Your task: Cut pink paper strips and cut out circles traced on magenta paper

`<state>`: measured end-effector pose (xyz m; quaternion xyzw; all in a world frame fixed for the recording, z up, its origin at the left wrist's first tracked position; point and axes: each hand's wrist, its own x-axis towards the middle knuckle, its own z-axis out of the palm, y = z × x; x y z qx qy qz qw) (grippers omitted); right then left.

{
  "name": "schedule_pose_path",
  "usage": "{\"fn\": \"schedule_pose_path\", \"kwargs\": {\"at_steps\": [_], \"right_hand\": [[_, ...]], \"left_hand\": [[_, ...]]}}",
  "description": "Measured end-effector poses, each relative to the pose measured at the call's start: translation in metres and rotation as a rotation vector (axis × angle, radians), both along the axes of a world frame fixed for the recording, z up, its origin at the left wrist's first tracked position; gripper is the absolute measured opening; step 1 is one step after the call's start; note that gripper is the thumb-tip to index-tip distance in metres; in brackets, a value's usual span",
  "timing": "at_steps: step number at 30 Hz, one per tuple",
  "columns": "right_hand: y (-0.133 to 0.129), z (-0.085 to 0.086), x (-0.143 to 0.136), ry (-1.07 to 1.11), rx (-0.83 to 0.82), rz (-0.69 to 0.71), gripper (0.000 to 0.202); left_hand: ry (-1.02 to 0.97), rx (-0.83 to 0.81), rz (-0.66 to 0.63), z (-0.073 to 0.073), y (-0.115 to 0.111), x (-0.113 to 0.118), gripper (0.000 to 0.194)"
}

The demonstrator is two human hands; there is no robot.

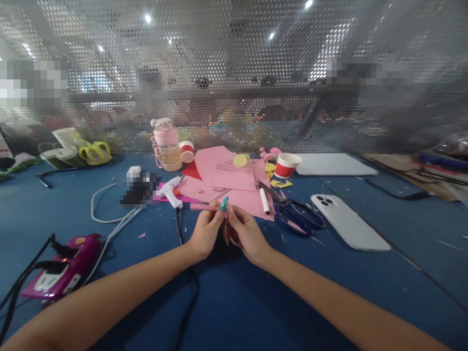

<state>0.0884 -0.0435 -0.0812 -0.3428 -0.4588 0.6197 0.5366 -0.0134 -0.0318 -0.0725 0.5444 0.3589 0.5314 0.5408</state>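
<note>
My left hand (206,231) and my right hand (250,234) meet above the table's middle, fingers closed in a pinch. A thin pink paper strip (202,207) sticks out to the left from my left fingers. Between the fingertips of both hands shows a small teal piece (224,203), which my right thumb and finger appear to pinch. What lies under the curled fingers is hidden. Just beyond the hands are pink paper sheets (237,181). A white glue gun (171,191) lies to their left, and dark-handled scissors (298,214) with a white marker (264,201) to their right.
At the right lies a white phone (349,222). A red-and-white paper cup (287,165) and a pink-lidded bottle (167,146) stand farther back. On the left is a magenta power strip (68,265) with cables. A perforated metal screen (234,73) closes off the back.
</note>
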Motion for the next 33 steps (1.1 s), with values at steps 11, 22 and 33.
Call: {"fn": "schedule_pose_path", "kwargs": {"at_steps": [11, 22, 33], "right_hand": [[0.003, 0.003, 0.003, -0.025, -0.102, 0.074, 0.052], [0.003, 0.0, 0.001, -0.132, -0.064, 0.056, 0.061], [-0.009, 0.002, 0.001, -0.539, 0.387, -0.35, 0.034]], "left_hand": [[-0.104, 0.006, -0.057, 0.01, -0.006, 0.0, 0.032], [0.069, 0.169, -0.082, 0.004, -0.006, -0.002, 0.034], [0.207, 0.183, 0.052, 0.003, -0.004, -0.002, 0.023]]}}
